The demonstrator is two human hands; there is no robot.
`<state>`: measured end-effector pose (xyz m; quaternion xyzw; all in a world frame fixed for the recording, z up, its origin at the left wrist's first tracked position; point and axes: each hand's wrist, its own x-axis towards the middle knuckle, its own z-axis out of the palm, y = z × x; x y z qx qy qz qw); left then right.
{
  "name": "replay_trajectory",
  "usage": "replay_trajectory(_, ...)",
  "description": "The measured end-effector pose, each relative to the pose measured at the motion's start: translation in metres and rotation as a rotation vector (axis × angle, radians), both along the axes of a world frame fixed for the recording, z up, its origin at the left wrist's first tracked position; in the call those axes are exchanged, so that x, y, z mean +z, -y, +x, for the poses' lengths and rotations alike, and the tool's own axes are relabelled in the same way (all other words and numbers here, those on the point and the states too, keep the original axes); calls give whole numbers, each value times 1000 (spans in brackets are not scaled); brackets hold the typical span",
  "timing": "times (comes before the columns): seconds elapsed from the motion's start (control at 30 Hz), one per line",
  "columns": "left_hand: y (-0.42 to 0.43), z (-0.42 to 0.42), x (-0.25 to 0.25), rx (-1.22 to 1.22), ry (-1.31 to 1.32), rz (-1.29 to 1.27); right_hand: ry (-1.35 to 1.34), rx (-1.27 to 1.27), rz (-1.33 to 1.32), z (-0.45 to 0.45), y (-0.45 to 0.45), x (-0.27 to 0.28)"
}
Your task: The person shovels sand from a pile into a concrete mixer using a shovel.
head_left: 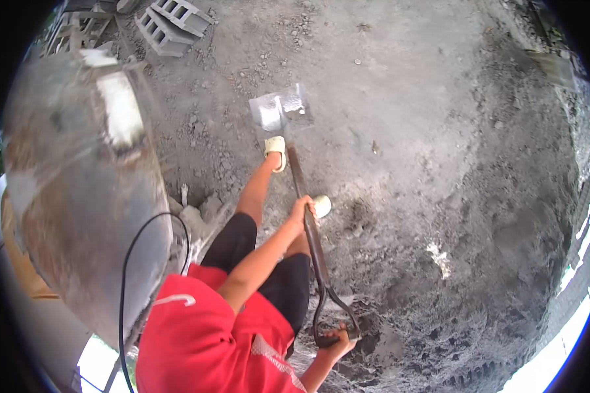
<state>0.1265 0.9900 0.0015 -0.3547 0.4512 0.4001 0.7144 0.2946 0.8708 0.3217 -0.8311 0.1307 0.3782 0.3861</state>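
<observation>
A shovel (314,242) slants across the middle of the view, its metal blade (280,108) low over or on the grey ground at the top; which, I cannot tell. My left hand (303,209) is wrapped round the shaft about halfway along. My right hand (339,342) grips the crossbar of the D-shaped handle at the lower end. The blade lies just beyond my left foot in a pale clog (275,152). The other pale clog (322,206) shows beside the shaft, by my left hand.
A large mixer-like metal drum (92,196) stands at the left, with a black cable (122,295) looping beside it. Hollow concrete blocks (170,26) lie at the top left. A broad heap of grey sand or cement (491,262) covers the right side.
</observation>
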Motion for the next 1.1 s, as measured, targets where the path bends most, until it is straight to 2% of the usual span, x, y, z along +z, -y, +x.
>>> replay_trajectory(0.07,-27,-7,-37,48,68,-70,16,-5,20,-11,-5,-42)
replay_trajectory(0.1,-42,-12,-53,27,29,-83,101,-17,19,-40,-46,-50)
replay_trajectory(0.13,-59,-20,-65,-3,-9,-93,71,-39,13,-55,-60,-71)
replay_trajectory(0.2,-97,-52,-101,-156,-127,6,13,-94,0,-86,-81,-109)
replay_trajectory(0.23,-117,-73,-126,-149,-144,71,56,-43,-60,-104,-91,-136)
replay_trajectory(0.27,-157,-105,-141,-106,-106,135,17,-68,29,-128,-118,-159)
replay_trajectory(0.3,-192,-138,-179,-193,-168,165,-49,-67,-2,-156,-158,-179)
replay_trajectory(0.33,-260,-179,-156,-202,-396,244,-123,7,45,-183,-185,-204)
replay_trajectory(0.4,-341,-249,-191,-270,-369,428,-155,-5,170,-239,-269,-235)
replay_trajectory(0.47,-385,-282,-196,-217,-248,209,-140,-13,176,-266,-301,-246)
replay_trajectory(0.6,-377,-274,-221,-281,-315,236,-93,15,118,-256,-275,-285)
replay_trajectory(0.67,-373,-266,-220,-329,-329,187,16,-102,-38,-246,-298,-292)
replay_trajectory(0.7,-376,-256,-218,-316,-360,106,30,-83,-66,-236,-306,-292)
replay_trajectory(0.77,-383,-243,-216,-322,-393,98,59,-43,-99,-211,-324,-296)
replay_trajectory(0.87,-372,-216,-208,-252,-385,82,18,-11,10,-161,-303,-312)
replay_trajectory(1.0,-339,-191,-182,-229,-394,119,65,62,-3,-125,-282,-286)
replay_trajectory(1.07,-315,-173,-167,-289,-383,12,59,74,-30,-118,-273,-247)
replay_trajectory(1.1,-305,-163,-148,-285,-410,50,92,85,-40,-106,-259,-231)
